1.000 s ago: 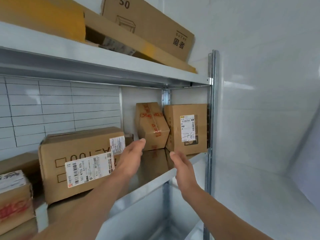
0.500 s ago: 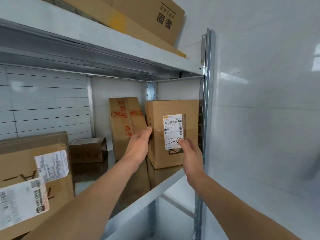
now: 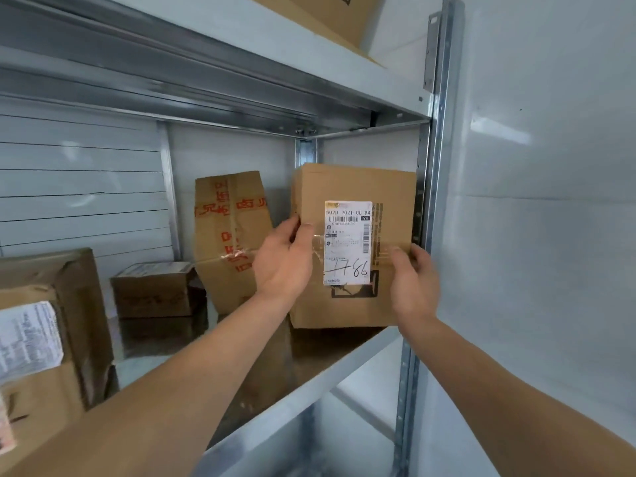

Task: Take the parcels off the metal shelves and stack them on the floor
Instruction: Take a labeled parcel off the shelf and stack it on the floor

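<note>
Glossy white tiled wall (image 3: 550,235) fills the right side, catching a bright glare patch. Far to its left, a white panel (image 3: 79,187) shows horizontal grooves.

parcel (image 3: 354,187): matt brown cardboard, glossy clear tape, white paper label
shelf (image 3: 309,383): smooth, reflective grey metal
wall (image 3: 550,235): glossy white
</note>
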The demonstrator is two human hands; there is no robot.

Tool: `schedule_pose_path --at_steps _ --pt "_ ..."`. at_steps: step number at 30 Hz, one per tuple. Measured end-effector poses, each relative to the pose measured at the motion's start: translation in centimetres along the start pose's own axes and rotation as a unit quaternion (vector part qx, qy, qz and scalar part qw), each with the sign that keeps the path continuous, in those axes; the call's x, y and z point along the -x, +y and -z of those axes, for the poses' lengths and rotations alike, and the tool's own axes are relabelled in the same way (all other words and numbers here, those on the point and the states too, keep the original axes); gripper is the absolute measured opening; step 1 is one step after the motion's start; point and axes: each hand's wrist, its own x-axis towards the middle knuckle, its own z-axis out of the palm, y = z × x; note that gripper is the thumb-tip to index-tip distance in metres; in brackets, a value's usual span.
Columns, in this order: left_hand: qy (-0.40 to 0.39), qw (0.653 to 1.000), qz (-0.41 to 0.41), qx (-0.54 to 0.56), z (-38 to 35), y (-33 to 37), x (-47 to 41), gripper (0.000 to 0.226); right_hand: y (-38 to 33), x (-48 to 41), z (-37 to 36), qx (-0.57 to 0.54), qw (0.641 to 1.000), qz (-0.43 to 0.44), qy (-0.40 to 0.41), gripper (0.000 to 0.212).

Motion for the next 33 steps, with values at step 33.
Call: schedule_pose_path --at_steps 33 --pt "0.196 0.958 0.195 0.077 6.6 -1.0 1.9 0.066 2.0 -5.8 0.9 -0.029 0.987 -0.086 -0.133 0.052"
